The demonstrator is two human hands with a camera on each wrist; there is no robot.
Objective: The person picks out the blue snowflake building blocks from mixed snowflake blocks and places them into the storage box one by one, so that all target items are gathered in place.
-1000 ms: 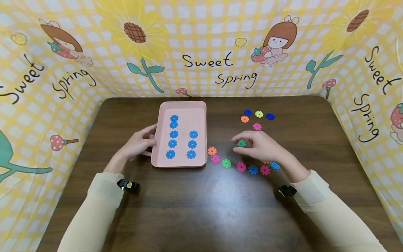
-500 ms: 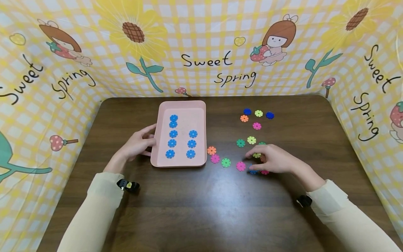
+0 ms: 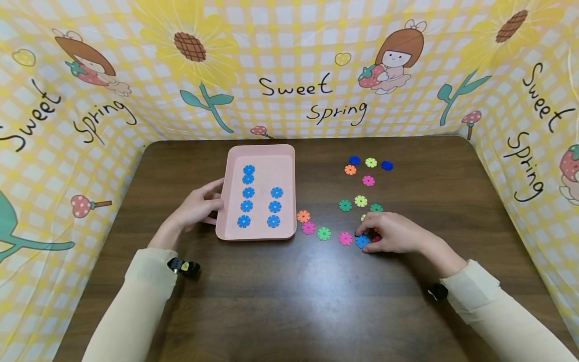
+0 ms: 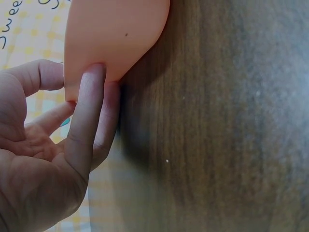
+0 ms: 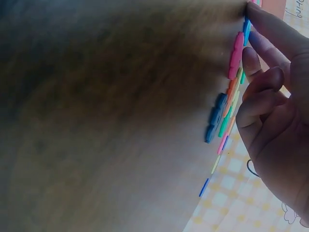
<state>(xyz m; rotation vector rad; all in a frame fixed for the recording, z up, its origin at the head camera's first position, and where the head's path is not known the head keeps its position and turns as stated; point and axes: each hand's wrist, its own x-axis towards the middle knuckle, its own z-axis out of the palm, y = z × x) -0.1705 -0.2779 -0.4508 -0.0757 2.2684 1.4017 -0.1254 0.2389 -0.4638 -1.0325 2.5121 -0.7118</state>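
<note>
My right hand (image 3: 395,232) is low over the table, thumb and index finger pinching the edges of a blue snowflake disc (image 3: 362,242), which lies flat. Part of a pink disc (image 3: 376,240) shows beneath that hand; others are hidden by it. At the left, my left hand (image 3: 194,207) touches the outer side wall of the pink tray (image 3: 259,234). In the left wrist view, fairly straight fingers (image 4: 87,116) rest against the tray wall (image 4: 116,38). Several blue snowflake discs (image 3: 246,206) lie in two columns inside the tray.
Between the tray and my right hand lie orange (image 3: 303,216), pink (image 3: 308,228) and green (image 3: 323,234) discs. Farther back are dark blue (image 3: 355,160), yellow (image 3: 371,162) and other discs. The brown table (image 3: 280,296) meets a patterned cloth (image 3: 289,65) behind.
My right hand has moved toward the near side and right, from beside the green disc to the blue disc, and its fingertips have closed in. The left hand and tray stay put.
</note>
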